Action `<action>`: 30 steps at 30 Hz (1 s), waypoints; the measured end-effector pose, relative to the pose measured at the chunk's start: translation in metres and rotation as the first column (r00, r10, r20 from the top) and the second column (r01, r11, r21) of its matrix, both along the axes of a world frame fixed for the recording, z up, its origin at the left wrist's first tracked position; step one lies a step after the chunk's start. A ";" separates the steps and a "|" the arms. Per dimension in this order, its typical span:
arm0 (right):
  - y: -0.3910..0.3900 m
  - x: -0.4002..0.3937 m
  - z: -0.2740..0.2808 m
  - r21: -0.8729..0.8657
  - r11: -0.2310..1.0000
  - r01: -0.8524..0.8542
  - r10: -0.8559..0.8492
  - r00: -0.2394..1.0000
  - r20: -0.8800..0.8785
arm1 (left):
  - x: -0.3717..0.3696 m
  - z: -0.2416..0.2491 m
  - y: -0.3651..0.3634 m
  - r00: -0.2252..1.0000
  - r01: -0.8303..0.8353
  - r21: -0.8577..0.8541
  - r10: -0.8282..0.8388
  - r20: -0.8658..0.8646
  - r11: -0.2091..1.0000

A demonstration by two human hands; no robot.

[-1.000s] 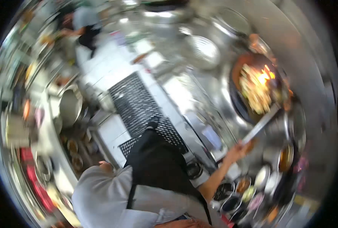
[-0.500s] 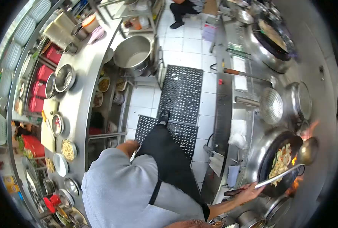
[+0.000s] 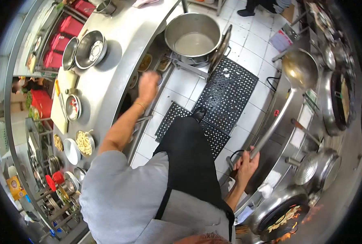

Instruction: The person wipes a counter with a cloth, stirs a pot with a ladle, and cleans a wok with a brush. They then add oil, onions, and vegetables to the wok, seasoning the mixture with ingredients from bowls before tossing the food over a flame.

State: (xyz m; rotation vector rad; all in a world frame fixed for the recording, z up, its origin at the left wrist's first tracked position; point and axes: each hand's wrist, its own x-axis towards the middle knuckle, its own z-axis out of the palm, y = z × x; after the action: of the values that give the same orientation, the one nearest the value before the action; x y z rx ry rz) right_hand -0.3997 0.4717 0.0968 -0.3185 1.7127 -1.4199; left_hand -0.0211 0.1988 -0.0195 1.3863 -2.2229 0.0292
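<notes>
My right hand point(image 3: 247, 163) is closed round the handle of a long ladle point(image 3: 299, 70), whose bowl is raised over the floor side of the stove edge. My left hand point(image 3: 148, 88) is held out beside the steel counter's edge; it looks rounded, but its fingers are turned away and blurred. On the stove at lower right, a wok point(image 3: 254, 217) holds sliced food point(image 3: 284, 219), with flames around it. A bowl of pale noodles or strips point(image 3: 84, 142) stands on the counter, next to a white bowl point(image 3: 72, 151).
A large steel pot point(image 3: 193, 36) stands ahead beyond the counter edge. Black perforated mats point(image 3: 229, 91) cover part of the tiled floor. A cutting board point(image 3: 61, 110) with a knife, and metal bowls point(image 3: 91, 49), lie on the counter. A person's leg point(image 3: 247, 10) shows at the top.
My view has turned toward the counter. The ladle has left the wok and swung up and away from it. My left hand has moved up and forward beside the counter.
</notes>
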 end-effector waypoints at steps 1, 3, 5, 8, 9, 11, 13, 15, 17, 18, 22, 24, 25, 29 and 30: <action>-0.023 0.002 -0.004 0.001 0.994 -0.112 0.112 0.994 0.009 | 0.019 0.013 -0.019 0.995 -0.094 -0.054 0.094 0.011 0.994; -0.067 0.010 -0.009 -0.013 0.963 -0.270 0.270 0.961 0.065 | 0.048 0.045 -0.041 0.948 -0.312 -0.069 0.315 0.042 0.948; -0.117 0.022 -0.014 -0.059 0.928 -0.368 0.372 0.923 0.102 | 0.087 0.034 -0.061 0.954 -0.295 0.045 0.291 0.069 0.955; -0.190 0.036 -0.029 -0.094 0.849 -0.521 0.529 0.832 0.169 | 0.109 0.029 -0.070 0.970 -0.239 0.175 0.228 0.084 0.955; -0.212 0.041 -0.037 -0.100 0.830 -0.548 0.557 0.811 0.179 | 0.110 0.029 -0.070 0.977 -0.213 0.217 0.203 0.067 0.953; -0.255 0.051 -0.058 -0.070 0.791 -0.607 0.610 0.777 0.154 | 0.118 0.021 -0.068 0.982 -0.186 0.212 0.176 0.066 0.959; -0.294 0.062 -0.084 -0.016 0.758 -0.652 0.651 0.754 0.090 | 0.123 0.013 -0.062 0.986 -0.158 0.180 0.145 0.083 0.971; -0.326 0.074 -0.110 0.016 0.749 -0.662 0.661 0.750 0.026 | 0.126 0.008 -0.058 0.987 -0.159 0.204 0.154 0.040 0.966; -0.350 0.083 -0.133 0.036 0.757 -0.652 0.653 0.756 -0.033 | 0.128 0.009 -0.061 0.987 -0.161 0.219 0.155 0.046 0.962; -0.356 0.089 -0.143 0.040 0.761 -0.648 0.649 0.759 -0.057 | 0.128 0.011 -0.061 0.988 -0.149 0.236 0.139 0.061 0.960; -0.366 0.098 -0.168 0.088 0.782 -0.617 0.623 0.778 -0.075 | 0.124 0.015 -0.061 0.988 -0.154 0.233 0.144 0.058 0.960; -0.368 0.098 -0.174 0.094 0.768 -0.633 0.640 0.761 -0.104 | 0.126 0.015 -0.060 0.983 -0.179 0.231 0.169 0.066 0.956; -0.368 0.097 -0.173 0.131 0.762 -0.634 0.647 0.750 -0.136 | 0.126 0.014 -0.061 0.985 -0.170 0.230 0.164 0.044 0.958; -0.375 0.095 -0.173 0.195 0.729 -0.657 0.685 0.692 -0.228 | 0.125 0.013 -0.062 0.983 -0.185 0.209 0.181 0.038 0.960; -0.379 0.096 -0.169 0.210 0.714 -0.668 0.700 0.681 -0.215 | 0.124 0.013 -0.062 0.982 -0.189 0.212 0.183 0.048 0.959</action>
State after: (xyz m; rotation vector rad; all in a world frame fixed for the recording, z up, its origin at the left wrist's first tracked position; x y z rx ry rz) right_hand -0.3040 0.0930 -0.0722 -1.0295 1.6172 -0.7252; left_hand 0.1032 0.1370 -0.0065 1.7190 -2.1619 -0.1319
